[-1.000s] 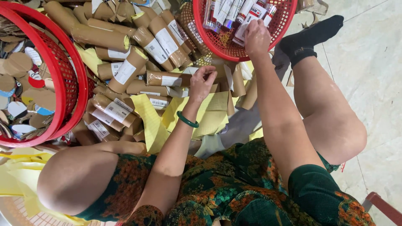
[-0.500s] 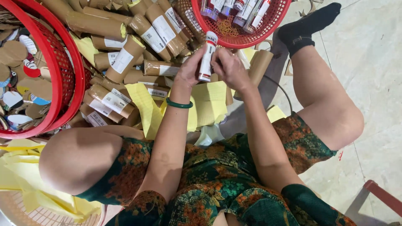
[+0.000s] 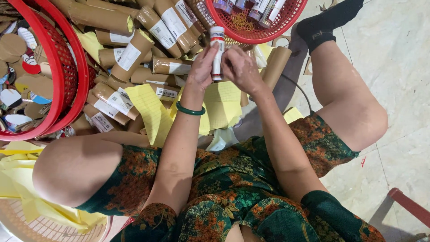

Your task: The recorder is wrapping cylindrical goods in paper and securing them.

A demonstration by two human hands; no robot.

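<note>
**Operator:** Hands first. I see my left hand [image 3: 202,67] and my right hand [image 3: 242,67] both closed around one small bottle [image 3: 217,51], fingers curled on its sides. It stands nearly upright between the two palms, the left hand on its left flank, the right hand on its right and lower part.

**Observer:** How does the bottle look?

**Operator:** White, smooth, a slim cylinder, with a red band near the top and another low down. Its cap end pokes out above my fingertips; the bottom is hidden behind them.

**Observer:** And around your grip?

**Operator:** Just above the bottle's top sits a red basket [image 3: 291,20] of plastic mesh, holding more bottles of the same kind. Left of my left hand lies a heap of brown cardboard tubes [image 3: 130,56], matte, each with a white label. One more tube [image 3: 275,67] leans just right of my right hand. Under both wrists lie yellow paper sheets [image 3: 224,105], lined and creased. Far left of the grip is a second red basket [image 3: 67,76] with flat cardboard discs inside. A green bangle [image 3: 190,110] rings my left wrist.
</note>
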